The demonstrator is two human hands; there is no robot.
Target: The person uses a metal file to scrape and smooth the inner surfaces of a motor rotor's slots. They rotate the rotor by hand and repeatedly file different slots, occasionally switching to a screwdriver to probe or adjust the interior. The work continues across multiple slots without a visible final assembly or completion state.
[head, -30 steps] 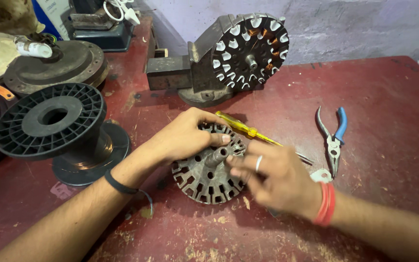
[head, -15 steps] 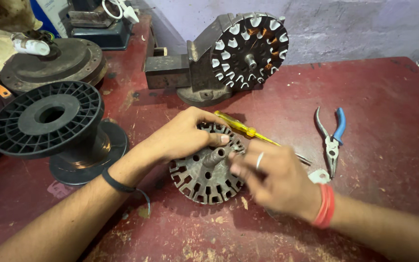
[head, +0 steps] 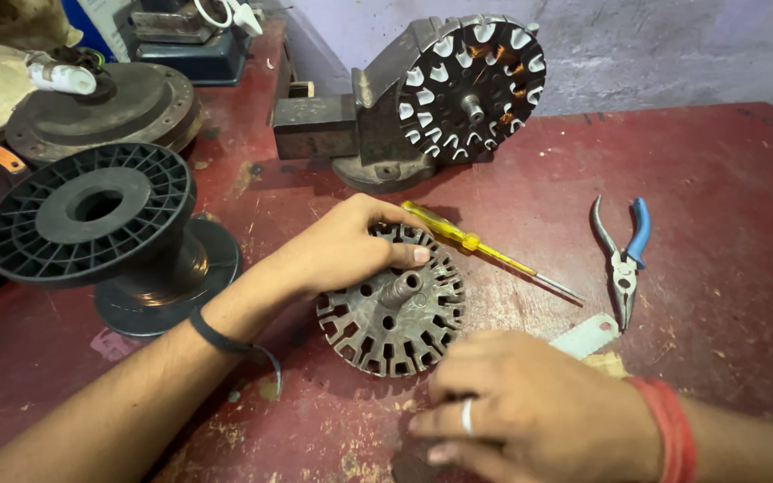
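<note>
A round slotted metal stator core (head: pixel 393 309) with a short central shaft lies flat on the red table (head: pixel 717 152). My left hand (head: pixel 342 246) rests on its far left edge, thumb pressed on the rim beside the shaft, holding it down. My right hand (head: pixel 530 411) hovers over the table just right of and nearer than the core, fingers curled, a ring on one finger; what it holds, if anything, is hidden. A yellow-handled screwdriver (head: pixel 485 249) lies just beyond the core.
Blue-handled pliers (head: pixel 624 255) lie to the right, a small white strip (head: pixel 585 336) near them. A second stator core stands clamped in a vise (head: pixel 386 116) at the back. A black plastic spool (head: pixel 105 224) stands left. Motor housings sit at the far left.
My right hand has drawn back from the core's right rim toward me and now sits lower in view. My left hand keeps its hold on the core.
</note>
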